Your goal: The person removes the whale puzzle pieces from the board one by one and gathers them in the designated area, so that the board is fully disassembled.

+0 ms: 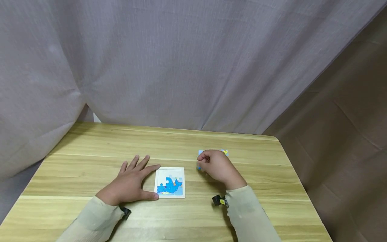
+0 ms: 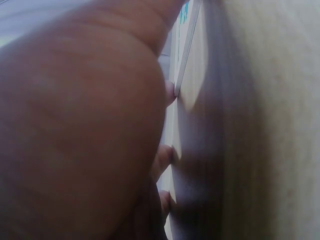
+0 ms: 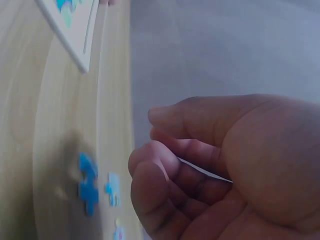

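Observation:
A square white puzzle tray (image 1: 170, 170) lies flat on the table, a blue dolphin picture (image 1: 170, 187) partly assembled in its lower part. My left hand (image 1: 128, 185) is spread along the tray's left side, index fingertip at the upper left corner and thumb at the lower left. To the right of the tray, my right hand (image 1: 218, 167) is above loose puzzle pieces, its fingers loosely curled and nothing visible between them. In the right wrist view, a blue puzzle piece (image 3: 88, 187) and a light blue piece (image 3: 113, 189) lie below the fingers. The hand partly hides these pieces in the head view.
A piece with a yellow sun (image 1: 224, 152) lies just beyond the right hand. The wooden table (image 1: 136, 137) ends at a grey curtain (image 1: 169, 74) at the back. Dark straps (image 1: 217, 200) are around both wrists.

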